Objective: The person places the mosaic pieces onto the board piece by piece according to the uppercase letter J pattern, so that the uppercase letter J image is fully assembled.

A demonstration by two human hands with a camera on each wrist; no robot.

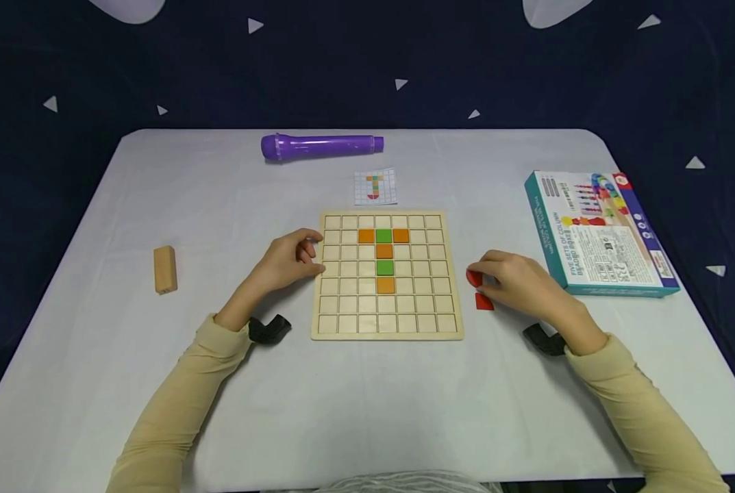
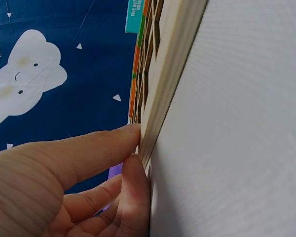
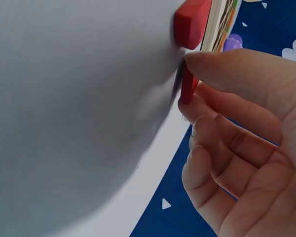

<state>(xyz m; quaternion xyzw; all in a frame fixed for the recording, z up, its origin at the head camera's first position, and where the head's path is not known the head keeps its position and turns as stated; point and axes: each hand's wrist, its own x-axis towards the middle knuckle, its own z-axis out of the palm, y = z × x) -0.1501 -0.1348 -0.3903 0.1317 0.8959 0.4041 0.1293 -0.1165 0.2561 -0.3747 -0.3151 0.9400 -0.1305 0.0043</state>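
My left hand (image 1: pixel 290 259) rests at the left edge of a wooden grid board (image 1: pixel 349 327), thumb and index fingertips touching its side. In the left wrist view the other fingers (image 2: pixel 96 197) are bent beneath. Orange tiles (image 1: pixel 366 236) and green tiles (image 1: pixel 383 268) form a T shape on the board. To the right of the board my right hand (image 1: pixel 518 282) pinches a red piece (image 3: pixel 188 86) with a curved edge between thumb and index finger. Another red piece (image 1: pixel 483 302), with straight sides, lies on the table just nearer than it.
A small pattern card (image 1: pixel 375 186) lies behind the board, with a purple microphone (image 1: pixel 324 146) farther back. A boxed toy set (image 1: pixel 604 236) sits at the right, and a wooden block (image 1: pixel 165 270) at the left. All stand on the white-covered table (image 1: pixel 367 411).
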